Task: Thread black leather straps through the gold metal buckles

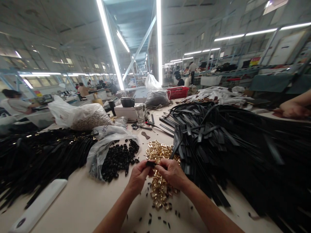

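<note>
Both my hands meet over a heap of gold metal buckles (159, 194) on the pale table. Between them is a short black strap end (151, 163). My left hand (139, 174) pinches it from the left, fingers closed. From the other side my right hand (172, 173) grips it with bent fingers, partly hiding it. Whether a buckle is on the strap I cannot tell. Small black loops (119, 158) spill from a clear plastic bag (96, 161) left of my hands. A large pile of black straps (201, 136) lies to the right.
More black straps (43, 155) cover the left side, near a white bar-shaped object (40, 207). Behind stand a glass jar (139, 115), a dark cup (127, 102) and a filled plastic bag (85, 115). Another person's hand (295, 108) is at the right edge. Small black bits (164, 222) dot the front.
</note>
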Tool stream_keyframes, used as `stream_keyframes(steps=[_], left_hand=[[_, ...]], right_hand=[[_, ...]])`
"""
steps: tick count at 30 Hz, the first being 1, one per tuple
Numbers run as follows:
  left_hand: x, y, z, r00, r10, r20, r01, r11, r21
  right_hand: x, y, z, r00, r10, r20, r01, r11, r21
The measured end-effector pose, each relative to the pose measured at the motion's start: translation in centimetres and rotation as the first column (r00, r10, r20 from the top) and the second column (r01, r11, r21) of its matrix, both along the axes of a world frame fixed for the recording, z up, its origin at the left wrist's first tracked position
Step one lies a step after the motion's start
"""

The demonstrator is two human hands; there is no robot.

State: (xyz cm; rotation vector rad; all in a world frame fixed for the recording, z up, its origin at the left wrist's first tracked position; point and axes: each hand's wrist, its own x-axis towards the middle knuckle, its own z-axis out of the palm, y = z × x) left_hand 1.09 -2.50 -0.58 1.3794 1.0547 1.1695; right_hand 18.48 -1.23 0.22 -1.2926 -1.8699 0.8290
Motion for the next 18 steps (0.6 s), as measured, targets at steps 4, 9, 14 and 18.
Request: stream_keyframes(steps=[4, 9, 14, 18], left_hand=[[-0.2, -0.1, 0.7, 0.980, -0.127, 0.156, 0.154, 0.973, -0.174], [-0.4, -0.1, 0.9, 0.950, -0.152, 0.274, 0.234, 0.926, -0.298], [-0.9, 0.6, 0.8, 0.960, -0.029, 0.277, 0.124, 0.935, -0.331], [-1.6, 1.0, 0.8, 0.956, 0.019, 0.293, 0.096, 0.923, -0.373]], right_hand=[[0.1, -0.3, 0.3, 0.995, 0.087, -0.041, -0.090, 0.994, -0.060], [0.2, -0.4, 0.3, 0.988, 0.131, -0.079, -0.138, 0.987, -0.079], [0.2, -0.2, 0.5, 0.949, 0.107, -0.297, -0.182, 0.954, -0.239], [0.5, 0.0, 0.8, 0.764, -0.030, -0.644, -0.297, 0.870, -0.393]])
